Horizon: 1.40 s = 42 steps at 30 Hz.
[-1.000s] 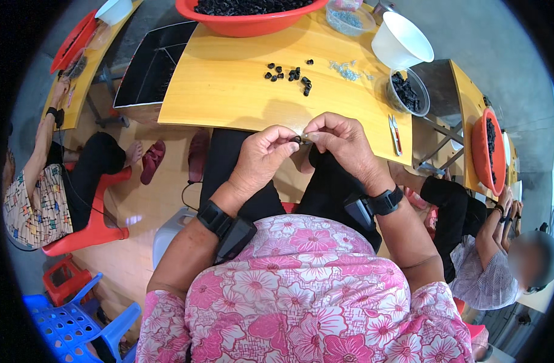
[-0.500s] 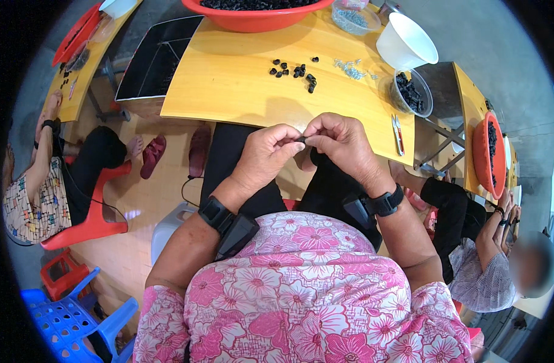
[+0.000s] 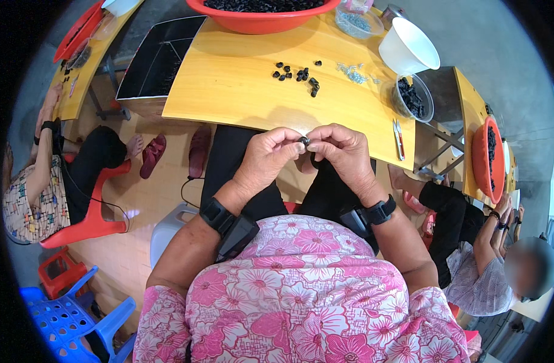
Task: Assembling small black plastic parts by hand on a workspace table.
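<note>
Left hand: pinching a small black part between thumb and forefinger, fingers curling narrow, hovering just near of the table edge above the lap.
Right hand: meeting the left at the fingertips, closing on the same small black part from the right, remaining fingers folding in.
Small black part: sitting between both hands' fingertips, touching both; too small for telling its shape.
Wrists: wearing a black band with a box-shaped unit on the left forearm and a black wristband on the right.
Yellow table: lying just far of the hands, its near edge curving across the view.
Loose black pieces: lying scattered at mid-table, well apart from the hands.
Small pale pieces: lying just right of the black scatter.
Tweezers: resting near the table's right edge.
Clear bowl of black pieces: standing at the right end of the table.
White bowl: tilting just far of the clear bowl.
Red basin: holding black pieces at the far edge.
Black tray: sitting left of the table.
Seated person, left: sitting on a red stool.
Seated person, right: working at a neighbouring table.
</note>
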Tool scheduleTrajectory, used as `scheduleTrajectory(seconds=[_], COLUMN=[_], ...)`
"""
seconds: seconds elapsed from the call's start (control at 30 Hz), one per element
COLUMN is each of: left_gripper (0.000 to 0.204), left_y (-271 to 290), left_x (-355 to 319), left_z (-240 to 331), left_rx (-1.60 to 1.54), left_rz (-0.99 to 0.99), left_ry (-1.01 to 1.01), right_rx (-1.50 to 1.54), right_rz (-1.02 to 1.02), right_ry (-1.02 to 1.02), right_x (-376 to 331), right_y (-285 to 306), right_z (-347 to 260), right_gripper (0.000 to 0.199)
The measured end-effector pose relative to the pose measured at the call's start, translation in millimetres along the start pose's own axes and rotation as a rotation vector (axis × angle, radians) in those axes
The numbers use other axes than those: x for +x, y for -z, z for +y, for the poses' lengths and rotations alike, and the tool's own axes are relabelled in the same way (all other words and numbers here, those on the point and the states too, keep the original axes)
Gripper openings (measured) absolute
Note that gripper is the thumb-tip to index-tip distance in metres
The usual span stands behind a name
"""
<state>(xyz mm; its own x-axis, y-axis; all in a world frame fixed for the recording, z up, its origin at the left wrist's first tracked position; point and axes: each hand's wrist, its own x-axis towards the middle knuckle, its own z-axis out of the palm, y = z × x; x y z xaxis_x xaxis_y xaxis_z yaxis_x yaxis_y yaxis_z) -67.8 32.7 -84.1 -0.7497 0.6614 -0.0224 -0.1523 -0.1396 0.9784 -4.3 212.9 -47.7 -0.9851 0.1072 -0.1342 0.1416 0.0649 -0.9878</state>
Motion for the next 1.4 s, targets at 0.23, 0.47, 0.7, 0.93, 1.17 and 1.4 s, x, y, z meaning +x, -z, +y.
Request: scheduleTrajectory(seconds=[0.23, 0.47, 0.7, 0.93, 1.17, 1.4], left_gripper=[0.016, 0.017, 0.018, 0.018, 0.017, 0.017], left_y=[4.0, 7.8, 8.9, 9.1, 11.4, 12.9], left_x=[0.8, -0.8, -0.2, -1.1, -1.0, -1.7], left_z=[-2.8, -9.7, -10.5, -17.1, -15.0, -16.7], left_rx=[-0.051, -0.088, -0.077, -0.101, -0.051, -0.064], left_rz=[-0.022, -0.01, -0.007, 0.006, -0.004, 0.02], left_ry=[0.027, 0.037, 0.058, 0.07, 0.055, 0.058], right_rx=[-0.403, -0.497, -0.421, -0.432, -0.492, -0.575], right_rz=[0.079, 0.101, 0.145, 0.168, 0.138, 0.112], right_ry=[0.384, 0.507, 0.396, 0.372, 0.373, 0.502], right_x=[2.7, 4.9, 1.8, 2.8, 5.1, 3.4], right_y=[-4.7, -13.3, -12.5, -15.6, -17.9, -16.0], right_z=[5.4, 5.5, 7.2, 7.6, 3.5, 10.3], right_gripper=[0.016, 0.02, 0.015, 0.011, 0.01, 0.016])
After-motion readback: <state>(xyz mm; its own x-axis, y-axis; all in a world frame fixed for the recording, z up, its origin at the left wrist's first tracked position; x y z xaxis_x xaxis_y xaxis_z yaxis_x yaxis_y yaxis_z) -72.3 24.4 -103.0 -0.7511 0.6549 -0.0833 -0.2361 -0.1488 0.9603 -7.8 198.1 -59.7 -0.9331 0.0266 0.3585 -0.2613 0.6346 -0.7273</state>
